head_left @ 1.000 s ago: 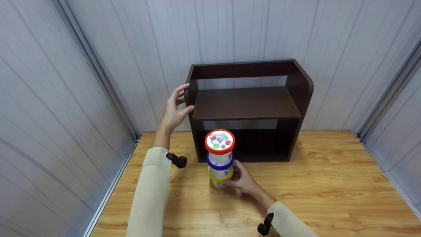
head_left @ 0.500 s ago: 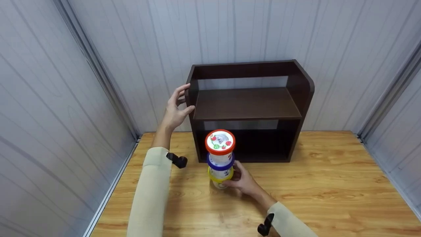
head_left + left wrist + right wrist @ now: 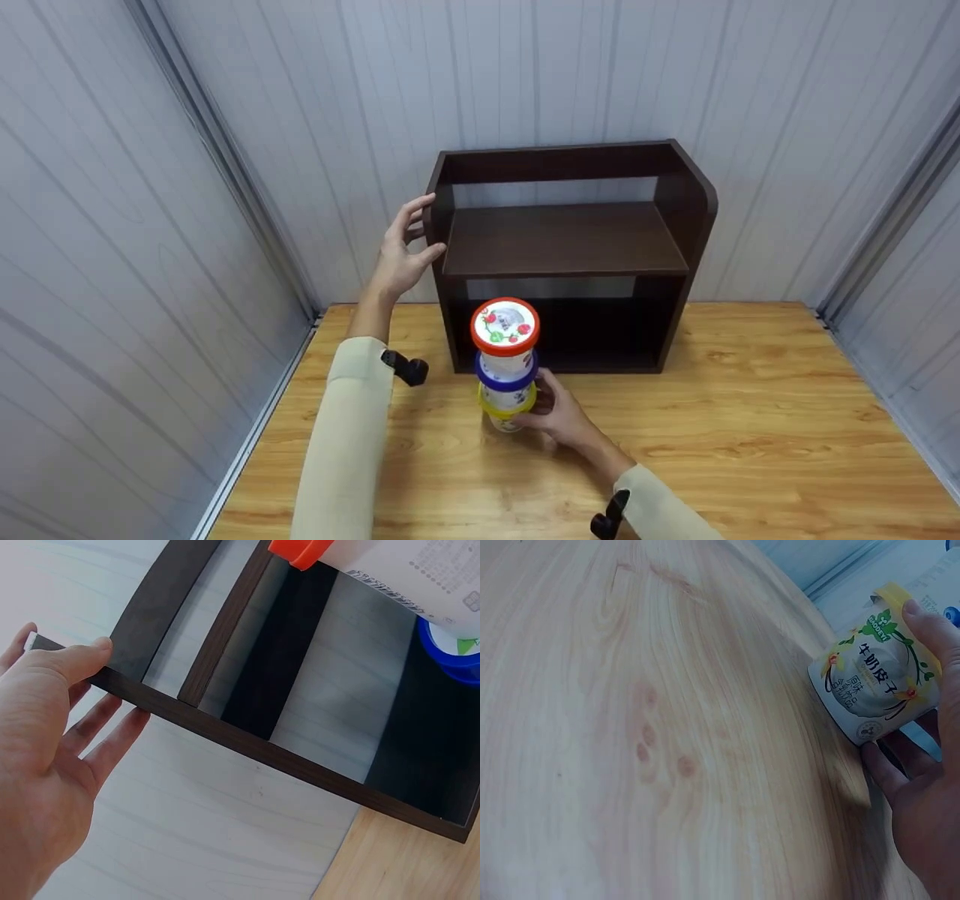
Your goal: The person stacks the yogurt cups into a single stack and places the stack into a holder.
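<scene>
Three tubs stand stacked upright in front of a dark brown two-tier shelf (image 3: pixel 566 240). On top is a red-lidded tub (image 3: pixel 505 326) with strawberries printed on its lid. Below it sits a blue-lidded tub (image 3: pixel 507 375), and at the bottom a yellow-lidded tub (image 3: pixel 870 682) with flowers on its label. My right hand (image 3: pixel 562 418) grips this lowest tub from the right, its thumb near the yellow lid. Far fingers are partly hidden behind the tub. My left hand (image 3: pixel 49 757) pinches the shelf's left side panel (image 3: pixel 240 741), thumb on one face and fingers on the other.
The shelf stands on a wood-grain table (image 3: pixel 750 435) near the grey panelled back wall (image 3: pixel 570 67). Grey walls rise at left and right. Black straps (image 3: pixel 405 367) sit on both sleeved wrists.
</scene>
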`<state>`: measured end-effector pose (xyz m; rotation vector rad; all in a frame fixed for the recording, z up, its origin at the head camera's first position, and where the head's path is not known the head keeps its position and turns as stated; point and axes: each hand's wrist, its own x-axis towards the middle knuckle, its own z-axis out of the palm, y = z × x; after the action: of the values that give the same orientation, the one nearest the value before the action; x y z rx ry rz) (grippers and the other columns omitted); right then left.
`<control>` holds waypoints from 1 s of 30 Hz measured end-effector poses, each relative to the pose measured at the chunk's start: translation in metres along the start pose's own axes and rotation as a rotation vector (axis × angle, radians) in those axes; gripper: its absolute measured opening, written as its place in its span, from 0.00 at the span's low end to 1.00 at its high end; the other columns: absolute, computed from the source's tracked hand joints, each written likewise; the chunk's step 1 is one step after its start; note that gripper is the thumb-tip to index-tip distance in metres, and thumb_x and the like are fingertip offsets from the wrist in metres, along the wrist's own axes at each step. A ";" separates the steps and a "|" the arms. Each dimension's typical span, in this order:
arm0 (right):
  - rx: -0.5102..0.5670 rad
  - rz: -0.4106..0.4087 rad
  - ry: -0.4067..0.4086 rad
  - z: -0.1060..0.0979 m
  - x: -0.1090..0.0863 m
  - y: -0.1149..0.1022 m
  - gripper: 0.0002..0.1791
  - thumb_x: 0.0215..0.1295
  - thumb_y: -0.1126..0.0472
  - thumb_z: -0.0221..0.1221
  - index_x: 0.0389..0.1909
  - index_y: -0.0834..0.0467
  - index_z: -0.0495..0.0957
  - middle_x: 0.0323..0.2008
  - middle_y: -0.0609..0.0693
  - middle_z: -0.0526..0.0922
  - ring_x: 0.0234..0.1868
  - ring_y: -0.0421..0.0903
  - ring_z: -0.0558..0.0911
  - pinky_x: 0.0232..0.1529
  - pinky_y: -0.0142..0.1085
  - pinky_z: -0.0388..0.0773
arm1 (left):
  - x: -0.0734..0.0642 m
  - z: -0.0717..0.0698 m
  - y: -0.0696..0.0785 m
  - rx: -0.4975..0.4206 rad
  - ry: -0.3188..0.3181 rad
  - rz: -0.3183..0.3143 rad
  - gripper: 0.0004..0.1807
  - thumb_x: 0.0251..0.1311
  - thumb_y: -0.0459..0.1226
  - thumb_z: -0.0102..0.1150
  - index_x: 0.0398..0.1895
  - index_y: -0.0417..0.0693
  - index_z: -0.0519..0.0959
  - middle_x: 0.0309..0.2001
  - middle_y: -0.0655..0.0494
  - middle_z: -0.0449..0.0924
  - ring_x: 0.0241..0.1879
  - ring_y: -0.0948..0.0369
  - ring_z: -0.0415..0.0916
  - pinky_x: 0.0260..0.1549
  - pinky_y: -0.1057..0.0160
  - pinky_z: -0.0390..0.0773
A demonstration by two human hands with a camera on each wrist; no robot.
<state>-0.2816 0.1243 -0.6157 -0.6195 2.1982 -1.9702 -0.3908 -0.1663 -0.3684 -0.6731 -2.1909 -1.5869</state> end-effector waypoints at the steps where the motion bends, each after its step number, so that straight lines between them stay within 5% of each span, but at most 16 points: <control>1: 0.000 -0.004 0.001 -0.001 0.000 0.000 0.47 0.68 0.65 0.78 0.83 0.64 0.64 0.77 0.72 0.75 0.76 0.71 0.80 0.75 0.52 0.84 | 0.000 0.000 0.000 0.001 0.001 0.000 0.41 0.69 0.19 0.69 0.84 0.43 0.68 0.82 0.39 0.69 0.81 0.43 0.70 0.81 0.41 0.74; 16: -0.022 0.005 0.024 -0.010 -0.004 -0.013 0.47 0.68 0.63 0.79 0.83 0.62 0.65 0.78 0.69 0.75 0.80 0.70 0.75 0.81 0.63 0.76 | 0.000 -0.001 -0.001 0.009 -0.001 -0.053 0.42 0.71 0.20 0.67 0.85 0.47 0.67 0.85 0.42 0.66 0.82 0.41 0.70 0.77 0.36 0.79; 30: 0.000 -0.013 0.049 -0.026 -0.007 -0.029 0.47 0.68 0.64 0.78 0.82 0.66 0.64 0.77 0.73 0.73 0.77 0.70 0.77 0.70 0.50 0.88 | 0.001 0.001 -0.001 0.005 -0.007 -0.051 0.42 0.72 0.20 0.67 0.86 0.48 0.67 0.84 0.42 0.67 0.82 0.43 0.70 0.76 0.39 0.80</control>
<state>-0.2785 0.1496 -0.5854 -0.5941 2.2280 -2.0123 -0.3922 -0.1659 -0.3694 -0.6274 -2.2331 -1.6054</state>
